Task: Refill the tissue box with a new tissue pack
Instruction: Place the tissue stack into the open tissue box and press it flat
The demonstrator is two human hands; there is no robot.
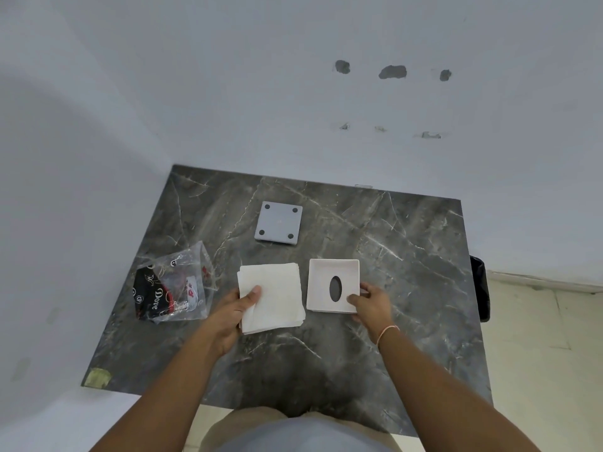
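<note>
White square tissue box [332,285], oval slot, in right hand's [372,303] grip; left hand [235,309] pinching tissue stack [270,298].

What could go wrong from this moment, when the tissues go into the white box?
1. The left hand grips the tissue stack at one corner only; loose sheets may fan out or slide.
2. The box lies open side up, held lightly by the right hand; it may shift during loading.

We see the white square tissue box [332,285], upside down with its oval slot facing down, held at its near corner by the right hand [370,303]; the tissue stack [274,298] lies flat, gripped by the left hand [230,316].
</note>
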